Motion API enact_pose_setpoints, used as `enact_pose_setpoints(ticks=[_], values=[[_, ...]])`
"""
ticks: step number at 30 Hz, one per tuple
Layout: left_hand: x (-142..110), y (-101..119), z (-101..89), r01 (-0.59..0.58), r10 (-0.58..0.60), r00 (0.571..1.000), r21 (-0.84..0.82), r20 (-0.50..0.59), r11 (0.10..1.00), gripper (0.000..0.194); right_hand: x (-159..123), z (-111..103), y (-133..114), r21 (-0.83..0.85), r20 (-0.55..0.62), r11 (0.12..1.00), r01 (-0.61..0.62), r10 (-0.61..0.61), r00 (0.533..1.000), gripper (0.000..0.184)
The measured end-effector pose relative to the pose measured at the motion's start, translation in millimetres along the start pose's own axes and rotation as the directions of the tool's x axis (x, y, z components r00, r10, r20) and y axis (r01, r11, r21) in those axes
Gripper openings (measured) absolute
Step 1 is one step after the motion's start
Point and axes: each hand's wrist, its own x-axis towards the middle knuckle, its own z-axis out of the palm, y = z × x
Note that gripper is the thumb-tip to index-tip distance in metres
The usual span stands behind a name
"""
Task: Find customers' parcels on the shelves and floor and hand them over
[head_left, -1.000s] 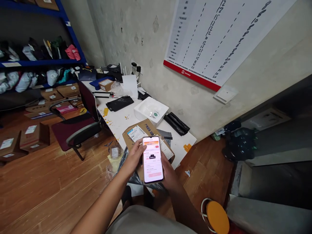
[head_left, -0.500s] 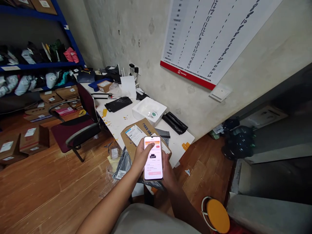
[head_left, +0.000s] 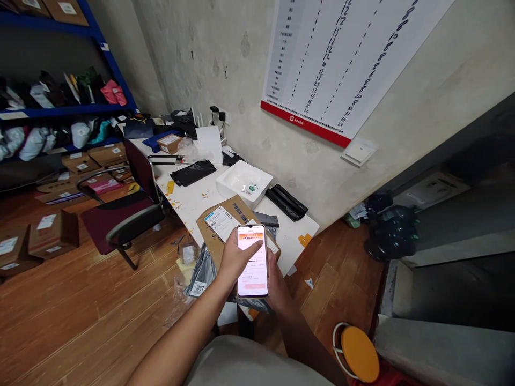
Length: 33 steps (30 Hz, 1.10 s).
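Note:
A smartphone (head_left: pixel 252 273) with a lit, mostly white and pink screen is held upright in front of me. My left hand (head_left: pixel 234 258) grips its left side, with the thumb laid across the upper part of the screen. Along the right edge, my right hand (head_left: pixel 276 280) is closed around the phone; most of its fingers are hidden behind it. Just beyond the phone, a brown cardboard parcel (head_left: pixel 209 210) with shipping labels lies on the white table (head_left: pixel 193 201). Under the parcel hangs a grey plastic bag (head_left: pixel 206 268) with a label reading 1007.
A white foam box (head_left: pixel 243 179) and black plastic packages (head_left: pixel 286 202) lie on the table. To the left stand an office chair (head_left: pixel 120 220), cartons (head_left: pixel 54 233) and a blue shelf (head_left: pixel 72 110) of parcels. A yellow-topped stool (head_left: pixel 360 354) is at lower right.
My left thumb has slid to the right across the upper screen. The dark pop-up on the screen has mostly gone or is covered. The view has shifted slightly.

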Motion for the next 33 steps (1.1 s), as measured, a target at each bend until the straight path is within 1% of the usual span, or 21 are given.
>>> enact_pose_setpoints(ticks=[4,7,10,15,17,19,21,22,26,29,33], values=[[-1,1,-1.3,0.049,-0.044,0.998,-0.175,0.035,0.983,0.023,-2,2,-3,-0.009,0.022,1.0,-0.011,0.011,1.0,0.067],[-3,2,-2.7,0.066,-0.056,0.997,-0.222,0.052,0.973,0.018,-2,3,-4,-0.02,0.028,1.0,0.001,-0.001,1.0,0.067],[-3,2,-2.6,0.064,-0.056,0.997,-0.184,0.049,0.981,0.022,-1,2,-2,-0.023,0.027,1.0,0.019,-0.018,0.999,0.066],[0,3,-0.9,0.002,-0.002,1.0,-0.022,0.026,1.0,0.043,1,-1,2,-0.016,0.036,0.999,0.038,-0.038,0.999,0.062],[0,3,-0.7,-0.006,0.006,1.0,-0.005,0.017,1.0,0.043,0,-1,2,-0.029,0.023,0.998,0.049,-0.048,0.999,0.062],[0,3,-1.1,0.015,-0.013,1.0,-0.087,0.024,0.996,0.032,0,0,0,-0.041,0.013,0.997,0.058,-0.058,0.998,0.064],[-1,2,-2.0,0.039,-0.032,0.999,-0.202,0.037,0.979,0.019,-2,2,-3,-0.04,0.03,0.998,0.049,-0.047,0.998,0.065],[-1,2,-2.5,0.045,-0.037,0.999,-0.242,0.039,0.969,0.016,-2,3,-4,-0.041,0.042,0.998,0.043,-0.042,0.998,0.065],[2,-1,-4.3,0.074,-0.063,0.997,-0.308,0.046,0.949,0.016,-4,6,-9,-0.072,0.049,0.996,0.061,-0.058,0.997,0.065],[3,-4,-4.9,0.1,-0.083,0.995,-0.351,0.063,0.931,0.016,-3,7,-9,-0.058,0.042,0.997,0.058,-0.056,0.998,0.065],[3,-7,-5.8,0.071,-0.051,0.997,-0.377,0.062,0.923,0.017,-2,7,-9,-0.052,0.028,0.998,0.039,-0.038,0.999,0.07]])
